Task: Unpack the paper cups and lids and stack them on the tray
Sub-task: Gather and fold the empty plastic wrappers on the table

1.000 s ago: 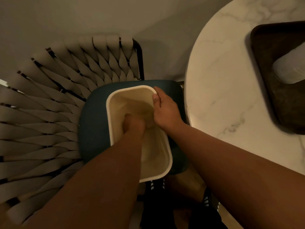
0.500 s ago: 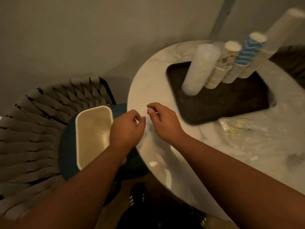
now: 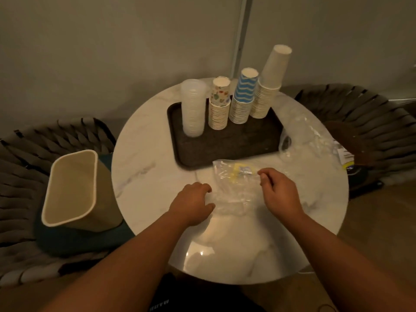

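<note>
Cups (image 3: pixel 242 97) and lids (image 3: pixel 193 109) stand stacked on the tray (image 3: pixel 225 145), upper centre. My left hand (image 3: pixel 191 204) and right hand (image 3: pixel 278 190), fingers curled, gather the empty wrapper (image 3: pixel 231 190) on the tabletop (image 3: pixel 146 176), seemingly for the bin (image 3: pixel 72 185).

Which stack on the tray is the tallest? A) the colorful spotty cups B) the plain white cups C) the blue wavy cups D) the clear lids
B: the plain white cups at the right end of the tray rise above every other stack.
</note>
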